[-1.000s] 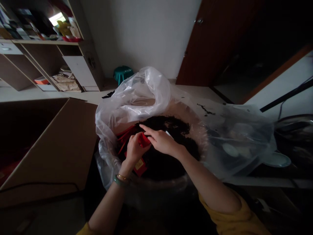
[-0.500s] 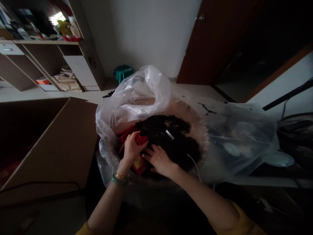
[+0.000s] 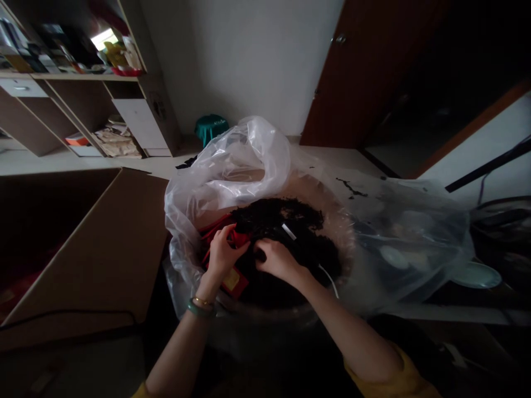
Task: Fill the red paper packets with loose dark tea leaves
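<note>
My left hand [image 3: 223,251] is closed around a small red pouch [image 3: 239,239], its thumb and fingers curved about the pouch's top. Just right of it, my right hand [image 3: 279,261] has its fingers drawn together at the dark, loose, crumbly material [image 3: 286,213]; some seems pinched at the fingertips, though the dimness blurs it. Below my left hand lies a red packet with a gold label [image 3: 233,282]. More red packets [image 3: 213,224] sit at the left side. A short white strip [image 3: 289,231] rests on the dark heap.
Clear plastic sheeting [image 3: 261,143] lines the round container holding the heap. A large open cardboard box [image 3: 108,249] stands to the left. Behind are a green-covered bin [image 3: 211,128], shelving [image 3: 145,121] and a brown door [image 3: 332,88]. Plastic bagging [image 3: 415,237] spreads rightward.
My right hand's fingers, spread over the dark material before, have curled together and shifted slightly right. My left hand stays on the red pouch. The view has tilted slightly.
</note>
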The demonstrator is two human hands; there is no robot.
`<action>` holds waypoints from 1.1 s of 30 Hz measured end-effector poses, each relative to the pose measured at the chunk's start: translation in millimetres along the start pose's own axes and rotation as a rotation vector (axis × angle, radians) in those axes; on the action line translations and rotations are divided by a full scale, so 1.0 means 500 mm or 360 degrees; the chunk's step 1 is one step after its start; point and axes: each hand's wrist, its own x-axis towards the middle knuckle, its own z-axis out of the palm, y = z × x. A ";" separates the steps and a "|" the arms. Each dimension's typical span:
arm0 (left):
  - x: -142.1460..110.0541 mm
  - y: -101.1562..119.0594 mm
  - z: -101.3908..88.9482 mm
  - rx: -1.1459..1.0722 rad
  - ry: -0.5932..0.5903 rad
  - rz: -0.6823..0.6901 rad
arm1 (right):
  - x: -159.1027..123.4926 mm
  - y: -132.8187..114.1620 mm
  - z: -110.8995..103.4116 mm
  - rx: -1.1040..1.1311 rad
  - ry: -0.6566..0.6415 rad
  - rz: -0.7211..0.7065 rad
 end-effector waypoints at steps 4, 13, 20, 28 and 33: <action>0.001 0.010 -0.003 0.0006 -0.0039 0.0066 | 0.011 0.025 -0.053 0.0450 0.0271 0.0031; 0.003 0.031 -0.002 0.0066 -0.0065 0.0097 | 0.058 -0.036 -0.148 0.0677 0.0474 -0.0191; 0.001 0.023 0.002 0.0080 -0.0035 0.0062 | 0.060 -0.052 -0.113 0.0373 0.0517 -0.0235; -0.004 0.028 0.004 0.0121 -0.0080 0.0087 | 0.053 -0.066 -0.145 -0.0329 0.0013 -0.0181; -0.007 0.026 0.010 0.0158 -0.0076 0.0134 | 0.055 -0.075 -0.134 -0.0324 0.0029 -0.0067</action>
